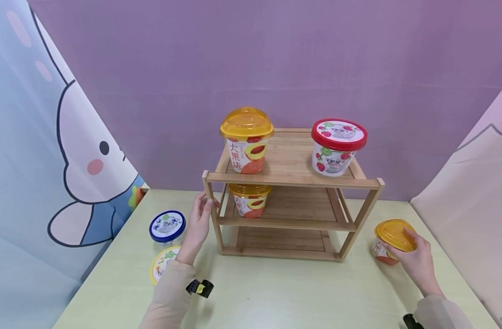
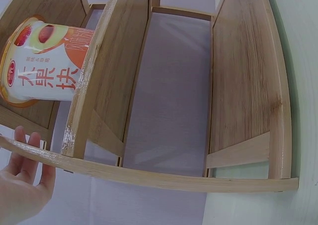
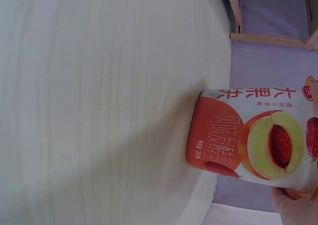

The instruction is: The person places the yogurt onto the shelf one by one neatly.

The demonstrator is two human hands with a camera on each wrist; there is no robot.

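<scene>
My left hand holds the left front post of a wooden shelf rack, its fingertips showing past the post in the left wrist view. At the far right, my right hand grips a yogurt cup by its domed orange lid. That cup, printed with a cut peach, is close over the table, and its shadow shows beside it in the right wrist view. A matching larger cup stands on the top shelf at left, and a smaller one on the middle shelf below it.
A red-lidded tub stands on the top shelf at right. Left of the rack are a blue-lidded tub and a yellow-rimmed tub, the latter partly behind my left forearm. Purple cloth hangs behind the rack.
</scene>
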